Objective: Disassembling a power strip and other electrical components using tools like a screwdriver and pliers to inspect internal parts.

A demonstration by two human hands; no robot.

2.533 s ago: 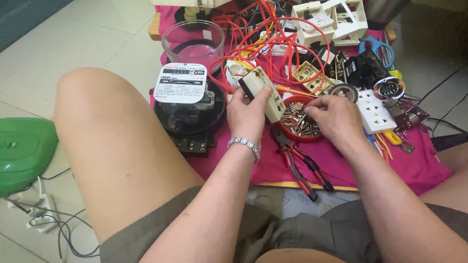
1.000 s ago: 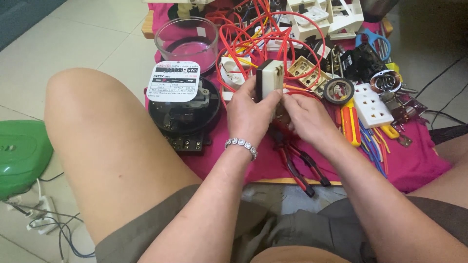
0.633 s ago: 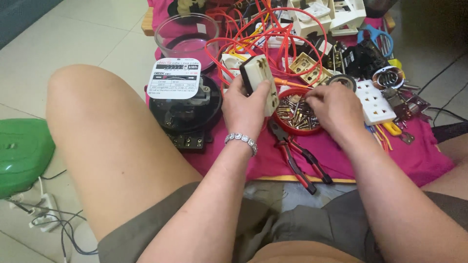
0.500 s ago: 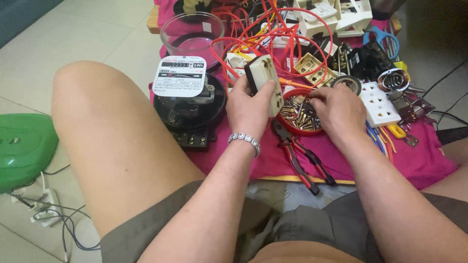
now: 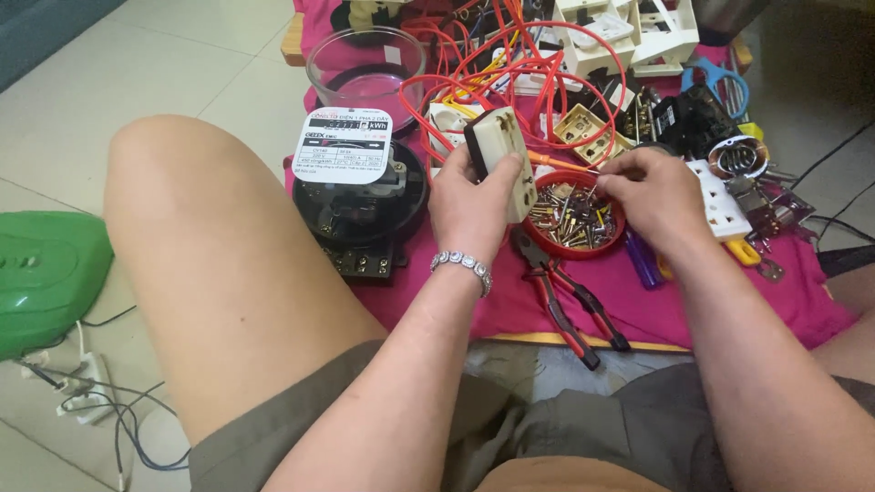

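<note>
The left hand (image 5: 474,205) is clenched around a cream plastic socket block (image 5: 504,159), rectangular with rounded corners and a dark back face, held upright and tilted above the near edge of a magenta cloth (image 5: 638,314) spread on the floor. A beaded metal bracelet (image 5: 462,266) circles the left wrist, and the forearm rises steeply from the lap.

The right hand (image 5: 652,196) hovers over a shallow round red plastic dish (image 5: 612,244) filled with small brass and steel screws (image 5: 570,219). Its fingertips are pinched together at the dish's far rim; whether they hold a screw cannot be told. The dish sits just right of the socket block.

Near the dish lie red-handled pliers (image 5: 570,305), jaws pointing far. A purple plastic handle (image 5: 643,264) lies partly under the right wrist.

To the left stands a round black electricity meter (image 5: 360,205) with a white label plate. Beyond it sits a clear glass bowl-shaped cover (image 5: 365,68). Looped red wires (image 5: 538,68) tangle across the far centre. A white multi-hole socket plate (image 5: 720,196) rests right of the right hand. A green plastic object (image 5: 46,273) lies on the tiled floor, far left.
</note>
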